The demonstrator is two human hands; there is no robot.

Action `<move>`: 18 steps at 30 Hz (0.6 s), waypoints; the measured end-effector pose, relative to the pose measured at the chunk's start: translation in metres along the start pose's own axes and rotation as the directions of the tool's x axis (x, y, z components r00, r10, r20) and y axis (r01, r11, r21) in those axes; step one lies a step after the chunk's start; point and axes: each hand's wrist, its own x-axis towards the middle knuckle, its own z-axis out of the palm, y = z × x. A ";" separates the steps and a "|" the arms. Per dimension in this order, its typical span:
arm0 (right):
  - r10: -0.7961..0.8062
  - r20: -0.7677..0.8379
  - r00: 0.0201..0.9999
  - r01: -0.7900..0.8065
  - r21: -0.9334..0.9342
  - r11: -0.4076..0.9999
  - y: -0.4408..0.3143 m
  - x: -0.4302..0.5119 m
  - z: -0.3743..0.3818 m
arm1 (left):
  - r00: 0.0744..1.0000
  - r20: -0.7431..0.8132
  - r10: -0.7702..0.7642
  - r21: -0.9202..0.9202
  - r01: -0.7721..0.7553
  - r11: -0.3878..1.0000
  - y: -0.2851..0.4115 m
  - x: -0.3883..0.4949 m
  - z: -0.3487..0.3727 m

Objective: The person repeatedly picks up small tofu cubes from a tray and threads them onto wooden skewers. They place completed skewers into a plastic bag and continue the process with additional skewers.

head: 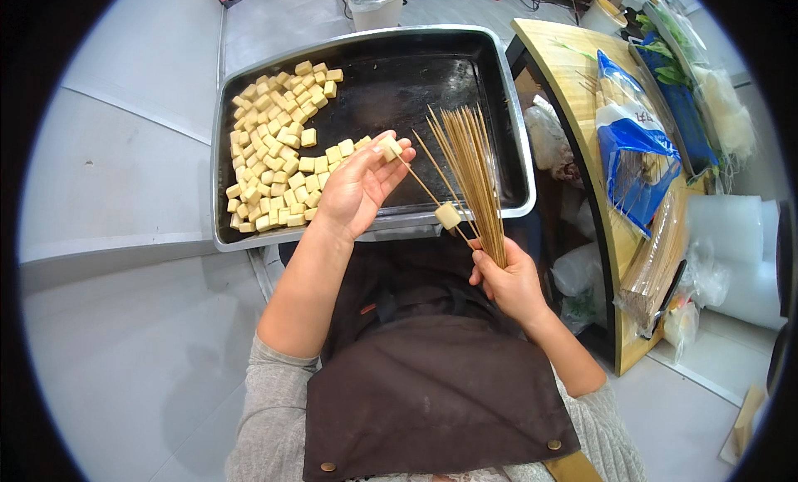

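Observation:
Between the thumb and fingers of my left hand is a pale yellow food cube, at the pointed end of a thin wooden skewer. A second cube is threaded lower on that same skewer. My right hand grips the skewer's lower end together with a thick bundle of bare skewers, which fan out upward over the tray. Many loose cubes lie heaped along the left side of the black metal tray. Part of the heap is hidden behind my left hand.
On the wooden table at right lie a blue-and-white plastic bag bearing writing and a plastic-wrapped pack of skewers. Leafy greens sit behind. A bin stands beyond the tray. A white wall panel rises at left.

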 end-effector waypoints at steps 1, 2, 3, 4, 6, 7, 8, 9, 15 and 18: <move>0.012 0.005 1.000 -0.012 -0.004 1.000 0.000 0.000 0.000 | 0.999 -0.048 0.012 0.006 -0.012 1.000 0.000 -0.003 0.000; 0.017 0.011 1.000 -0.016 -0.012 1.000 0.000 -0.001 0.001 | 0.997 -0.069 0.023 0.005 -0.023 1.000 -0.001 -0.004 -0.001; 0.023 0.018 1.000 -0.023 -0.016 1.000 0.000 -0.002 0.002 | 0.997 -0.069 0.040 0.003 -0.040 0.999 -0.001 -0.005 -0.001; 0.049 0.013 0.999 -0.049 -0.023 0.999 0.000 -0.003 0.002 | 0.993 -0.112 0.042 0.014 -0.041 0.999 -0.001 -0.006 -0.001; 0.017 0.005 1.000 -0.017 -0.012 1.000 0.000 -0.004 0.005 | 0.986 -0.155 0.060 0.032 -0.056 0.998 -0.001 -0.005 0.000; 0.012 -0.002 1.000 -0.012 -0.001 1.000 0.000 -0.005 0.006 | 0.986 -0.153 0.066 0.029 -0.062 0.998 0.000 -0.006 0.001; 0.012 -0.007 1.000 -0.012 -0.007 1.000 0.000 -0.006 0.006 | 0.985 -0.155 0.073 0.026 -0.070 0.997 0.000 -0.006 0.001; 0.013 -0.008 1.000 -0.013 -0.006 1.000 0.000 -0.006 0.007 | 0.983 -0.166 0.080 0.021 -0.078 0.997 0.001 -0.006 0.001; 0.024 0.033 0.999 -0.023 -0.022 0.999 -0.004 -0.006 0.004 | 0.982 -0.155 0.106 0.177 -0.078 0.981 -0.007 -0.014 0.007; 0.018 0.047 0.999 -0.020 0.035 0.999 -0.006 -0.002 0.007 | 0.982 -0.160 0.096 0.151 -0.071 0.986 -0.021 -0.022 0.020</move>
